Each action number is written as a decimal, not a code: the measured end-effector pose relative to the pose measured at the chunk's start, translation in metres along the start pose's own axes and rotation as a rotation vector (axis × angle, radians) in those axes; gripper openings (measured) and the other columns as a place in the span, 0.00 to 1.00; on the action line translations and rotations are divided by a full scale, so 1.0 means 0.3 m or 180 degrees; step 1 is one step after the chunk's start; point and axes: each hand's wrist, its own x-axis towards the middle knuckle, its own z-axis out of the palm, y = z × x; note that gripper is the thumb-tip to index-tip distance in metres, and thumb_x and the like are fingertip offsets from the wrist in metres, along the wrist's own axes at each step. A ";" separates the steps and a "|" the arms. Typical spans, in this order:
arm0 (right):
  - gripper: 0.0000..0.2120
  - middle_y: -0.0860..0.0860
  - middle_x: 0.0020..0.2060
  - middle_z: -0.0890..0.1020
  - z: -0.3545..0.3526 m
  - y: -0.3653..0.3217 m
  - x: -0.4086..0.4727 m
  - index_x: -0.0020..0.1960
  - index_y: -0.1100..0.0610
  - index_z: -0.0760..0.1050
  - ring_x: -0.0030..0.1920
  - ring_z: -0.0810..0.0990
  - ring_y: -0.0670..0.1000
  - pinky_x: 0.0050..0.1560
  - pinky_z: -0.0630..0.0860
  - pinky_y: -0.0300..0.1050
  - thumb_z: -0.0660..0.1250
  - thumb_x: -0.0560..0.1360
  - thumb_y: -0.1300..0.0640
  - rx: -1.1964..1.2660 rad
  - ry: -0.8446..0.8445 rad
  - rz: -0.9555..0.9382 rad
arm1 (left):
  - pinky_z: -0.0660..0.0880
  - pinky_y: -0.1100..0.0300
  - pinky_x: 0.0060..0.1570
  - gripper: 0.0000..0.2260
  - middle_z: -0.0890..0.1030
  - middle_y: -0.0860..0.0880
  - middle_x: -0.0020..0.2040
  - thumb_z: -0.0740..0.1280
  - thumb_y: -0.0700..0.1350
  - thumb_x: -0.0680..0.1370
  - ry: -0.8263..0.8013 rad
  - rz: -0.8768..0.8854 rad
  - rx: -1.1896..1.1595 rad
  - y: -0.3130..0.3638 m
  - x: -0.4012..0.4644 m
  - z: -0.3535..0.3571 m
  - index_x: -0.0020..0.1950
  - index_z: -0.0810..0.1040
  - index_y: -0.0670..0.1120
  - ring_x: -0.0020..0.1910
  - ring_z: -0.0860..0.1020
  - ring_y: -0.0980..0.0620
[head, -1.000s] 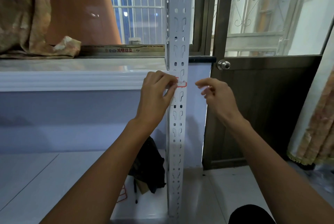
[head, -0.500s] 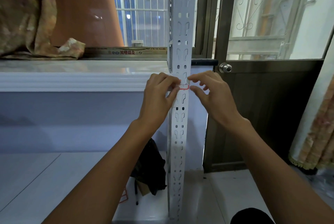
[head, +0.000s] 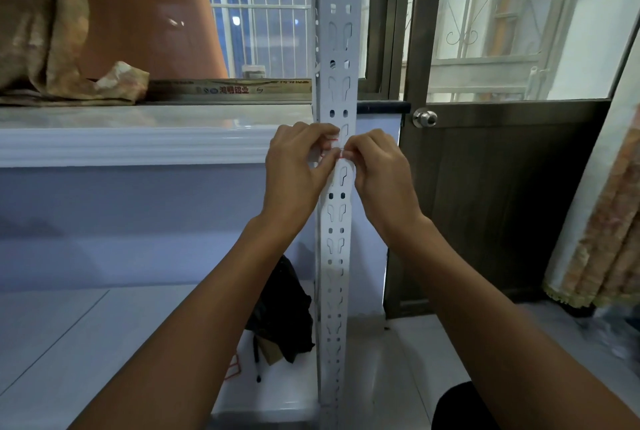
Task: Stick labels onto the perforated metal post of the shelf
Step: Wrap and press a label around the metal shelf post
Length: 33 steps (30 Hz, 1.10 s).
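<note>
A white perforated metal post stands upright in the middle of the view, running from the floor to past the top edge. A small white label with a red border lies against the post's front at windowsill height, mostly hidden by fingers. My left hand pinches the label's left end against the post. My right hand pinches its right end with thumb and forefinger. Both sets of fingertips meet on the post.
A white windowsill ledge runs left of the post, with a crumpled curtain on it. A dark door with a round knob is right of the post. A black bag and a red-outlined sheet lie on the floor by the post's foot.
My right hand has come in from the right and closed on the label's right end. My left hand has stayed on the label against the post. The view has tilted slightly.
</note>
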 end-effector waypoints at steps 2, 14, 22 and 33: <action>0.03 0.56 0.46 0.79 0.005 0.000 -0.007 0.51 0.62 0.79 0.47 0.77 0.54 0.46 0.77 0.50 0.67 0.79 0.64 -0.0003 0.0028 0.0009 | 0.77 0.51 0.50 0.10 0.82 0.52 0.46 0.74 0.43 0.76 0.0017 0.0002 -0.0011 0.000 -0.001 0.003 0.57 0.83 0.46 0.49 0.76 0.50; 0.02 0.57 0.43 0.80 0.001 0.018 0.002 0.48 0.64 0.80 0.44 0.77 0.56 0.43 0.76 0.50 0.68 0.78 0.68 -0.0271 0.0055 -0.0375 | 0.76 0.51 0.52 0.10 0.82 0.51 0.47 0.72 0.43 0.77 -0.0021 0.0012 0.0052 -0.012 -0.010 0.007 0.58 0.82 0.46 0.51 0.76 0.50; 0.10 0.56 0.50 0.79 -0.015 0.026 -0.005 0.60 0.63 0.77 0.50 0.77 0.52 0.51 0.75 0.41 0.69 0.79 0.62 0.0072 -0.0015 -0.0191 | 0.76 0.49 0.53 0.12 0.82 0.51 0.47 0.73 0.42 0.77 -0.0115 -0.0099 -0.0054 0.000 -0.014 -0.007 0.60 0.80 0.46 0.51 0.75 0.51; 0.04 0.58 0.44 0.82 0.011 0.038 -0.014 0.50 0.65 0.81 0.44 0.80 0.57 0.44 0.79 0.50 0.73 0.75 0.66 -0.0316 0.0297 -0.0583 | 0.76 0.47 0.55 0.14 0.82 0.50 0.48 0.73 0.43 0.77 -0.0114 -0.0200 -0.0102 0.007 -0.019 0.002 0.61 0.79 0.46 0.53 0.75 0.50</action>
